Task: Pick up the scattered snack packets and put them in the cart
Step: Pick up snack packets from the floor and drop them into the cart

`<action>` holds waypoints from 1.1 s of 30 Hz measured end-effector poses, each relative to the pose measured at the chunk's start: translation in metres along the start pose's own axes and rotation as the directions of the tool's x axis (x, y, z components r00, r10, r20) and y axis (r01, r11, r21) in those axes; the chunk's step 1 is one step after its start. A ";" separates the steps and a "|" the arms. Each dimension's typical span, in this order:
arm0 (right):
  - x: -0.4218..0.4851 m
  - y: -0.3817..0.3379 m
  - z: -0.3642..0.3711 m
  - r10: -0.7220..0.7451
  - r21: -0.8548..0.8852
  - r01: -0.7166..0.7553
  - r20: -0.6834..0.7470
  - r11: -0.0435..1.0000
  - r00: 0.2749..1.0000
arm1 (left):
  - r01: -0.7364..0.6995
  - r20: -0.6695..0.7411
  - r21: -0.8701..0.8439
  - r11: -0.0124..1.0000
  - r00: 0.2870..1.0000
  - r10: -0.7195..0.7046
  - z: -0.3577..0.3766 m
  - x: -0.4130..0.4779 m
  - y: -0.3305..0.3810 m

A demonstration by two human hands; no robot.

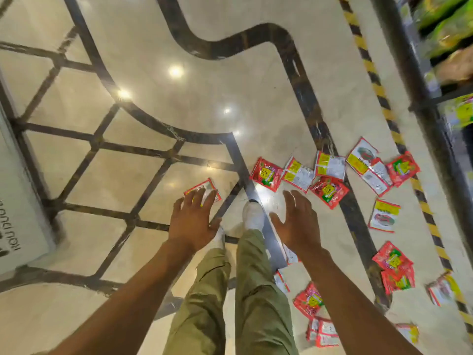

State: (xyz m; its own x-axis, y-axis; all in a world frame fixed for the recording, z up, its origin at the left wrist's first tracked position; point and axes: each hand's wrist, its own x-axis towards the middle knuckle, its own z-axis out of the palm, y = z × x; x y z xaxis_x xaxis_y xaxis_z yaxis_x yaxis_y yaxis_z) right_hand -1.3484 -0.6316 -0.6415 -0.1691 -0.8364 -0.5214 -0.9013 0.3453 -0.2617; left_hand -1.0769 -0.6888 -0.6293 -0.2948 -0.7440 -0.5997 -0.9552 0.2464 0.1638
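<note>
1. Left hand point(193, 222) was stretched forward, palm down, fingers straight and spread, holding nothing.
2. Right hand point(299, 221) was the same: fingers splayed wide, nothing in it.
3. One lone packet point(206, 185) lay flat on the floor point(179, 111). Its near edge was hidden behind the left fingertips, and I couldn't tell whether they touched it.
4. The other snack packets point(330, 192) lay scattered on the floor to the right of the right hand. There was a loose row ahead of it, and more trailed back along the striped tape point(378, 90).
5. Some packets overlapped. Some showed the red front, others the white back.
6. The yellow-black tape ran along the foot of a shelf point(422, 80) at the right edge. The shelf held blurred green bags.
7. Olive trousers point(256, 290) showed between the arms, and a white shoe point(253, 215) stood on a dark floor stripe between the hands.
8. A white box point(18, 201) with dark lettering sat at the left edge, well apart from the packets.
</note>
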 end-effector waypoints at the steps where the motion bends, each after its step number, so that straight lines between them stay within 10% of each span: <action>1: 0.026 0.010 0.022 -0.019 -0.021 0.019 0.008 1.000 1.000 | 0.026 0.007 -0.012 1.000 1.000 -0.026 0.020 0.024 -0.005; 21: 0.352 0.135 0.332 -0.093 -0.114 0.109 0.137 0.988 0.986 | 0.290 0.247 -0.023 0.957 0.929 -0.276 0.380 0.310 -0.154; 33: 0.370 0.141 0.349 0.169 -0.073 -0.155 0.241 0.985 0.956 | 0.458 0.316 -0.387 0.800 0.882 -0.351 0.400 0.303 -0.153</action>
State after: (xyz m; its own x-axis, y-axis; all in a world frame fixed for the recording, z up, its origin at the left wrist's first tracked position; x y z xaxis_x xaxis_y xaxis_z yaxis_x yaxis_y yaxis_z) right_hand -1.3991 -0.7437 -1.1546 -0.2175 -0.6387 -0.7380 -0.8907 0.4391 -0.1176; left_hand -1.0095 -0.7035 -1.1493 0.0838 -0.5463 -0.8334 -0.9095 -0.3837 0.1601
